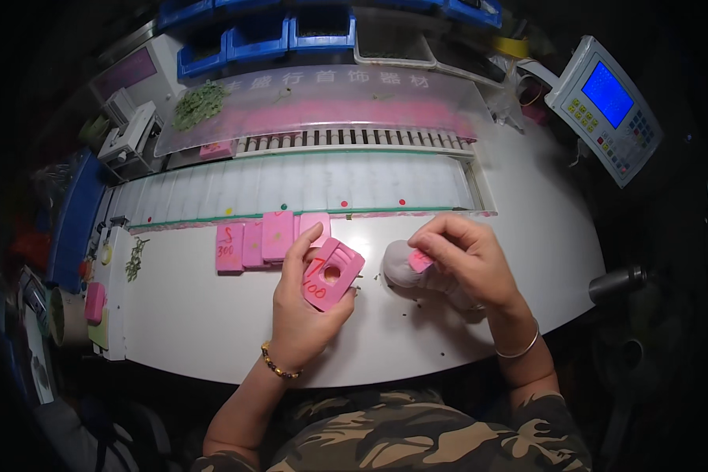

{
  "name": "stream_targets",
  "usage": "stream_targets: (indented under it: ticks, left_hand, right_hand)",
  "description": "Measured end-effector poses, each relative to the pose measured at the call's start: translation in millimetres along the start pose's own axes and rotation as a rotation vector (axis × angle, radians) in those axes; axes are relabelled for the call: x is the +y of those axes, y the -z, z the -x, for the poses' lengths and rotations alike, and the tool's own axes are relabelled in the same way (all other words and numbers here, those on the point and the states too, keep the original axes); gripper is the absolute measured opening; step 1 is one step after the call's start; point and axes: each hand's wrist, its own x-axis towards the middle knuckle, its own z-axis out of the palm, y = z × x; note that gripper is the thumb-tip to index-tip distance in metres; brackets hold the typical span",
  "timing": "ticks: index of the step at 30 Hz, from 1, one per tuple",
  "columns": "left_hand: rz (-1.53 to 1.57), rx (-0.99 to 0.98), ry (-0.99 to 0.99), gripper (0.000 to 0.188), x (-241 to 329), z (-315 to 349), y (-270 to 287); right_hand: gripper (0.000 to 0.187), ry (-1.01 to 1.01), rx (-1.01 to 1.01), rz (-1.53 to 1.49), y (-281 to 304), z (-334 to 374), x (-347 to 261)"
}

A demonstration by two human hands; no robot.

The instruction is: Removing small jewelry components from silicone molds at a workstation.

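My left hand (305, 287) is closed on a pink rubber mold half (341, 289) with red handwriting and a recessed hole through it. In my right hand (476, 256), thumb and fingers pinch a small pink rubber mold piece (421, 260). That piece is just over a pale grey rounded cloth bundle (402, 266); whether they touch I cannot tell. Behind my left hand, several pink rubber molds (277, 237) stand side by side on the white table. Part of the bundle is hidden under my right hand.
Across the table runs a long white tray (291, 185) with a green edge. Beyond it lie rollers (346, 139) and a translucent cover (417, 102) with a green heap (200, 105) on it. Blue bins (257, 39) line the back. A control panel (606, 110) stands right.
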Motion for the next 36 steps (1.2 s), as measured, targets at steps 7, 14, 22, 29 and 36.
stream_targets:
  ticks: [7, 14, 22, 29, 36]
  left_hand:
    - [-0.197, -0.014, -0.178, 0.081, -1.6, 0.8, -4.9]
    - [-0.205, -0.006, -0.175, 0.082, -11.1, 1.6, -7.7]
    - [-0.39, 0.07, -0.455, 0.086, -7.7, -4.9, -13.4]
    - [-0.324, -0.012, -0.419, 0.079, -3.9, 0.9, -12.1]
    - [-0.36, -0.038, -0.568, 0.079, -3.2, -0.6, -13.3]
  right_hand:
    - [0.019, -0.008, -0.036, 0.478, -0.5, -19.6, 25.3]
    - [0.015, -0.091, -0.069, -0.322, -14.3, -6.0, 16.7]
    - [0.015, 0.159, -0.109, -0.057, -47.7, 2.6, 13.4]
    - [0.017, 0.17, -0.125, 0.118, -34.2, -3.7, 1.0]
    - [0.042, 0.067, -0.264, -0.09, -27.5, -17.5, 21.2]
